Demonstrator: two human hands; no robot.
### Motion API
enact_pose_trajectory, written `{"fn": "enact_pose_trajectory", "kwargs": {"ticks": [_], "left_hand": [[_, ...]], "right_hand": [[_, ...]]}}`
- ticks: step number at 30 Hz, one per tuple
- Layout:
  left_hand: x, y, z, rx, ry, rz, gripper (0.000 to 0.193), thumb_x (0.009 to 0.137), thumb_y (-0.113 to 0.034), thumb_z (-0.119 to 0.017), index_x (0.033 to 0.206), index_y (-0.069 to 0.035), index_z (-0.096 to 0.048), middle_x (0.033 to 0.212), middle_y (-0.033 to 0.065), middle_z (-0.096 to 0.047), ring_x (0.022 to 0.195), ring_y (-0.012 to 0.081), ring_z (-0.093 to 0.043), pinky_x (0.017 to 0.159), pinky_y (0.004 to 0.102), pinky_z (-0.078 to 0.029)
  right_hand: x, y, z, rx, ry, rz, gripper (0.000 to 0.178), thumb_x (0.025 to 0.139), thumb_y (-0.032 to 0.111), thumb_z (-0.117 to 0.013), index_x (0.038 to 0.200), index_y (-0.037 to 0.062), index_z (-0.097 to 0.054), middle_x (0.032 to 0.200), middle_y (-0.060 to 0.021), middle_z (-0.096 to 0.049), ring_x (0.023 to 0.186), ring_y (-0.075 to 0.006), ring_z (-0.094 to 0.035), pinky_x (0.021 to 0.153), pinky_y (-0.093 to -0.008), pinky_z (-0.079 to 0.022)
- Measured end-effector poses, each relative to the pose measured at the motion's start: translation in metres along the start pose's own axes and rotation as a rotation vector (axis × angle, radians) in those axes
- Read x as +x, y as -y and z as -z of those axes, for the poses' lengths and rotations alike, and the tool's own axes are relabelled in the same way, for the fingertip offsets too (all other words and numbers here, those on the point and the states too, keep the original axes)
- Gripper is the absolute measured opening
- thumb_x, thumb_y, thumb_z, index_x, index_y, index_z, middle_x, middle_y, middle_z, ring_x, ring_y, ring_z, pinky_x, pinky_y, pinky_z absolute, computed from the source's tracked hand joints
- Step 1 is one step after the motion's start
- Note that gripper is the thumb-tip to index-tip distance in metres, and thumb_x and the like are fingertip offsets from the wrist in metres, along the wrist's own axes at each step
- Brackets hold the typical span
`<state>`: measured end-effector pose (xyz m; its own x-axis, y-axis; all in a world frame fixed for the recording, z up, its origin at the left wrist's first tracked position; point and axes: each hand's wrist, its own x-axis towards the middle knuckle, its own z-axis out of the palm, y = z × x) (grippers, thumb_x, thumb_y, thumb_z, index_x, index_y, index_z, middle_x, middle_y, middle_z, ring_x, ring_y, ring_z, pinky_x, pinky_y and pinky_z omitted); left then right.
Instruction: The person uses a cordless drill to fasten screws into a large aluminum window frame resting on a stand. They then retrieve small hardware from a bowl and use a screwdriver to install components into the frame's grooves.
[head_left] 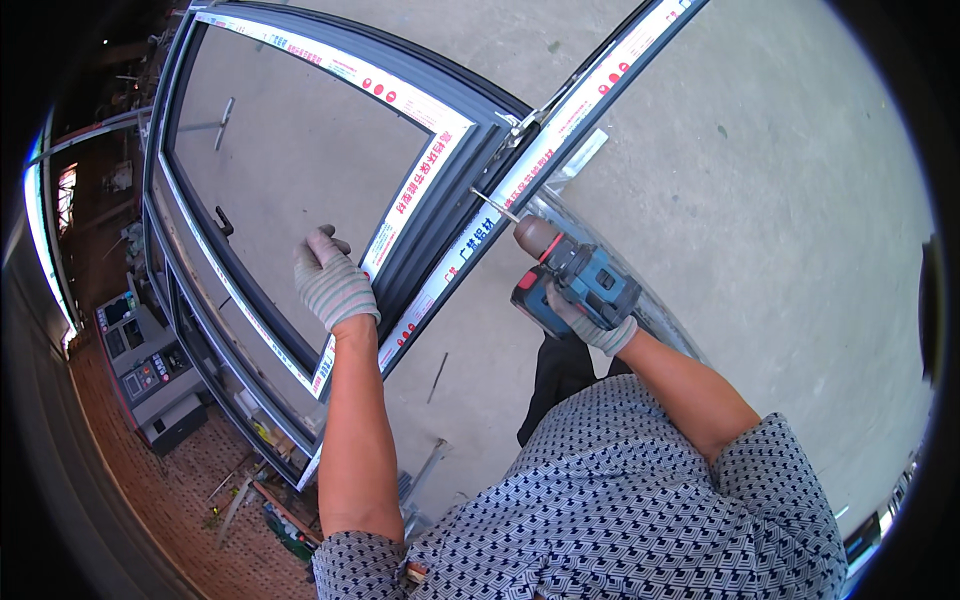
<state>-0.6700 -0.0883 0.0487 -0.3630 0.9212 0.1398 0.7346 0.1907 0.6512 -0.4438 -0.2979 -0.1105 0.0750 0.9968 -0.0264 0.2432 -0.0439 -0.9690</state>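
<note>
My right hand (590, 322), in a pale knit glove, is wrapped round the grip of a blue-and-black cordless drill (588, 275). Its long thin bit (493, 205) points up and left across the film-covered outer bar of a dark metal window frame (440, 268); whether the tip touches metal I cannot tell. My left hand (338, 280), in a striped knit glove, is at the inner sash (405, 215), beside its filmed edge. Its fingers are bent together over the opening, and what they hold, if anything, is hidden. A metal hinge or latch fitting (515, 128) sits at the frame's joint.
A grey machine with a control panel (150, 365) stands at the left on brick paving. Metal supports (655, 315) show under the frame near the drill. A thin rod (438, 378) lies on the concrete floor (780, 200). Tools and scraps (285, 525) lie at lower left.
</note>
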Motion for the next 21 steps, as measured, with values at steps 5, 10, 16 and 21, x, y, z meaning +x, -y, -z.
{"fn": "enact_pose_trajectory", "kwargs": {"ticks": [5,10,16,21], "left_hand": [[0.002,0.000,0.001,0.019,0.004,0.020,0.035,0.107,-0.028,-0.049,0.100,0.000,-0.069,0.069,0.0009,-0.057,0.063,0.0094,-0.049,0.060,0.0284,-0.041],[0.001,0.000,0.000,0.015,-0.009,-0.059,0.034,0.107,-0.027,-0.049,0.099,-0.001,-0.069,0.068,0.0011,-0.057,0.063,0.0102,-0.051,0.061,0.0295,-0.043],[0.005,0.004,-0.003,-0.020,0.011,-0.031,0.035,0.107,-0.028,-0.048,0.100,-0.001,-0.068,0.068,0.0032,-0.057,0.065,0.0128,-0.052,0.064,0.0316,-0.045],[0.003,0.004,0.004,-0.031,0.017,-0.030,0.035,0.107,-0.029,-0.048,0.100,0.000,-0.068,0.068,0.0048,-0.058,0.066,0.0143,-0.054,0.066,0.0330,-0.046]], "right_hand": [[-0.001,-0.001,-0.002,-0.084,0.096,-0.018,0.031,0.098,0.028,-0.063,0.127,0.0197,-0.065,0.124,-0.0028,-0.065,0.115,-0.0220,-0.063,0.099,-0.0412,-0.051],[-0.002,-0.011,-0.017,-0.270,0.019,0.122,0.031,0.097,0.021,-0.063,0.128,0.0173,-0.062,0.123,-0.0039,-0.064,0.114,-0.0222,-0.063,0.095,-0.0397,-0.053],[-0.002,0.005,-0.010,0.177,0.074,0.039,0.043,0.103,0.015,-0.055,0.143,0.0098,-0.042,0.135,-0.0120,-0.054,0.120,-0.0212,-0.059,0.102,-0.0337,-0.053],[-0.026,0.010,0.004,0.169,0.153,-0.050,0.034,0.105,0.021,-0.046,0.137,0.0109,-0.049,0.131,-0.0108,-0.058,0.117,-0.0227,-0.062,0.099,-0.0363,-0.056]]}}
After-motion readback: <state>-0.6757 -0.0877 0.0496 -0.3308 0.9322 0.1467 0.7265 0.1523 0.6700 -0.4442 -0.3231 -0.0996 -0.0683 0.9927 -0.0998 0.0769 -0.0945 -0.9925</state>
